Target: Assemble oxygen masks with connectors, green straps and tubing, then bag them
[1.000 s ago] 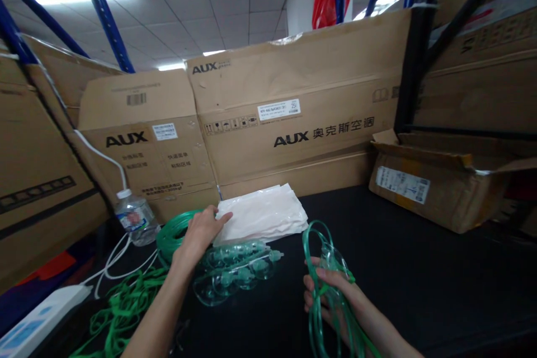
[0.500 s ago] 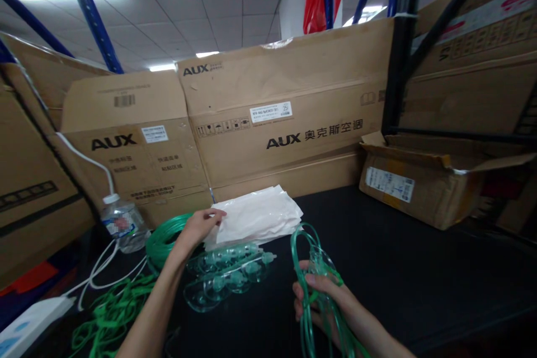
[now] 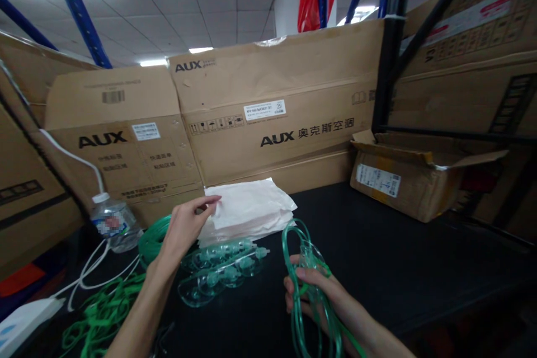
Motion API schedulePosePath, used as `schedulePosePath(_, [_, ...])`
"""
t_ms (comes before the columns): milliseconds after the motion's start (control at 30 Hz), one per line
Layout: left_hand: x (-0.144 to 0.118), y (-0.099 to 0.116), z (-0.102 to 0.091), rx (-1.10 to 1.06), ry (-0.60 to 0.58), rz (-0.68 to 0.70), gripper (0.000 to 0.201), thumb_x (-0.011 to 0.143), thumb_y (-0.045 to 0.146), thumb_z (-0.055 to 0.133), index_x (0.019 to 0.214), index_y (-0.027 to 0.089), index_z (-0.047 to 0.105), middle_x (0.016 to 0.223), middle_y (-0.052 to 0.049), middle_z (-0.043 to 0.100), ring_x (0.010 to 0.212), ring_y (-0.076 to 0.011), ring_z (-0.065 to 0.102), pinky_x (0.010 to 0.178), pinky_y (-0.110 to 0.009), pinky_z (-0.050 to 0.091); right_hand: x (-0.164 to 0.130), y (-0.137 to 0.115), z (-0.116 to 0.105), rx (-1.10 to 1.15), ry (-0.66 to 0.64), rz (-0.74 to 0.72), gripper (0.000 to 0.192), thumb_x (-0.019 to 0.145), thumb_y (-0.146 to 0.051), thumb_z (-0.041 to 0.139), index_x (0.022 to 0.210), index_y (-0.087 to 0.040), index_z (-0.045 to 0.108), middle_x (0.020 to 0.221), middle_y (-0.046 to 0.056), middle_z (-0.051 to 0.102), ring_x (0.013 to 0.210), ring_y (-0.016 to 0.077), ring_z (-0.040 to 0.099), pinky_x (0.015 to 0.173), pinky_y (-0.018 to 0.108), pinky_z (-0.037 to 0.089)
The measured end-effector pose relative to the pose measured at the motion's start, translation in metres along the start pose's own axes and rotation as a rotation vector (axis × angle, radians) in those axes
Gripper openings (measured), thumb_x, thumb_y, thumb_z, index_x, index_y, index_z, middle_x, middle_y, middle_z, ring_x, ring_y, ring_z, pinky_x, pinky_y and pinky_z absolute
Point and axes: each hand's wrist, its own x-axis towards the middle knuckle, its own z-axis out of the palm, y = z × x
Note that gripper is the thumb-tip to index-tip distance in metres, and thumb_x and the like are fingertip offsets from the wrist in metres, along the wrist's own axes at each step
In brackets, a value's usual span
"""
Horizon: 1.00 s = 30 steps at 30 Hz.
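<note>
Thumb and forefinger of my left hand [image 3: 189, 225] are closed in a pinch at the left edge of the top white plastic bag [image 3: 247, 201] on a flat stack. My right hand [image 3: 314, 285] is wrapped round a clear green oxygen mask [image 3: 309, 254] with its looped green tubing [image 3: 296, 313]. Between my arms, two rows of nested clear green masks [image 3: 224, 277] lie on the black table. A coil of green tubing [image 3: 153, 241] is partly hidden behind my left wrist. Tangled green elastic straps [image 3: 104, 313] lie left of my left forearm.
A plastic bottle [image 3: 115, 226] stands at the left by white cables [image 3: 86, 274] and a white power strip [image 3: 29, 321]. Large cardboard panels [image 3: 272, 89] wall the back of the black table [image 3: 403, 274]. An open cardboard box [image 3: 394, 179] sits at the back right.
My left hand has risen slightly at the bag's left edge, its fingers now pinching there. My right hand still holds the mask and tubing. The whole view has shifted a little.
</note>
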Motion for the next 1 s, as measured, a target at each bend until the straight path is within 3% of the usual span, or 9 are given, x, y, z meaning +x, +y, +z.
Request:
schedulePosePath(67, [-0.002,0.009,-0.003,0.057,0.100,0.056,0.034,0.088,0.039,0.054,0.106,0.021,0.077,0.098,-0.006,0.072,0.087,-0.0228,0.064,0.089,-0.033,0.048,-0.001,-0.001,0.000,-0.008,-0.010,0.002,0.050,0.072,-0.039,0.085,0.108,-0.019,0.055,0.073,0.003,0.072,0.065,0.0204,0.070,0.072,0.036,0.053])
schedulePosePath(233, [-0.010,0.033,-0.008,0.340,0.395,0.363,0.022,0.091,0.035,0.056,0.095,0.020,0.072,0.104,-0.010,0.062,0.101,-0.0286,0.057,0.091,-0.040,0.044,-0.002,-0.001,-0.004,-0.047,-0.085,-0.015,0.048,0.077,-0.038,0.081,0.111,-0.019,0.054,0.076,0.003,0.072,0.067,0.0205,0.070,0.074,0.038,0.054])
schedulePosePath(400, [-0.037,0.063,0.001,0.422,0.270,0.456,0.011,0.095,0.027,0.053,0.094,0.019,0.061,0.092,-0.005,0.068,0.088,-0.0237,0.062,0.082,-0.035,0.043,-0.021,-0.001,0.004,-0.171,-0.293,0.011,0.052,0.082,-0.035,0.076,0.124,-0.018,0.050,0.079,0.004,0.072,0.068,0.0206,0.070,0.069,0.037,0.053])
schedulePosePath(567, [-0.065,0.097,0.017,0.303,0.128,0.432,0.012,0.097,0.023,0.048,0.096,0.020,0.060,0.091,-0.003,0.067,0.077,-0.0189,0.065,0.068,-0.029,0.046,-0.041,-0.009,0.029,-0.284,-0.438,0.038,0.087,0.075,-0.038,0.083,0.147,-0.018,0.039,0.081,0.006,0.075,0.073,0.0187,0.069,0.070,0.029,0.049])
schedulePosePath(700, [-0.073,0.109,0.025,0.124,-0.030,0.427,0.015,0.098,0.022,0.049,0.101,0.021,0.064,0.098,-0.002,0.069,0.070,-0.0147,0.067,0.063,-0.025,0.050,-0.045,-0.014,0.038,-0.256,-0.289,0.076,0.083,0.079,-0.041,0.079,0.148,-0.020,0.038,0.078,0.003,0.073,0.063,0.0174,0.068,0.064,0.030,0.053])
schedulePosePath(800, [-0.075,0.108,0.032,0.080,-0.015,0.397,0.017,0.099,0.025,0.051,0.104,0.022,0.067,0.099,-0.002,0.071,0.066,-0.0134,0.067,0.066,-0.025,0.052,-0.046,-0.015,0.032,-0.282,-0.213,0.125,0.079,0.081,-0.046,0.076,0.145,-0.021,0.038,0.079,0.003,0.073,0.062,0.0197,0.071,0.059,0.030,0.056])
schedulePosePath(1000, [-0.081,0.107,0.046,0.117,0.004,0.411,0.018,0.100,0.026,0.052,0.108,0.024,0.069,0.103,-0.001,0.071,0.068,-0.0140,0.069,0.063,-0.025,0.052,-0.051,-0.014,0.027,-0.318,-0.091,0.190,0.087,0.084,-0.051,0.073,0.150,-0.026,0.023,0.078,0.002,0.074,0.065,0.0222,0.074,0.060,0.033,0.058])
